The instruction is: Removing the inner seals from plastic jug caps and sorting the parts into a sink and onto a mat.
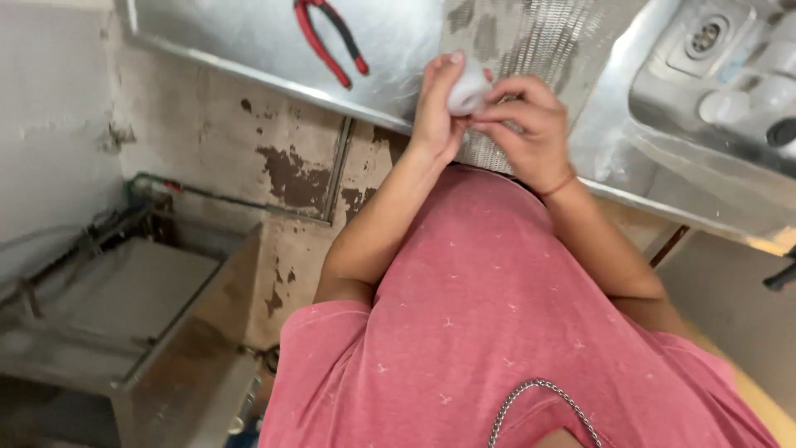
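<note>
My left hand (435, 104) holds a small white roll, apparently thin tape (469, 90), with fingers wrapped around its left side. My right hand (531, 133) meets it from the right, its fingertips pinching at the roll's lower edge. Both hands hover over the front edge of a steel sink counter (249, 50), above its ribbed drainboard (539, 37). My pink shirt and a chain necklace fill the lower part of the view. Whether a loose tape end is pulled out is hidden by my fingers.
Red-handled pliers (332, 40) lie on the counter to the left of my hands. The sink basin (663, 99) at the right holds white plastic fittings (725, 106) near the drain (705, 35). Below are a stained wall, pipes and a metal box (124, 315).
</note>
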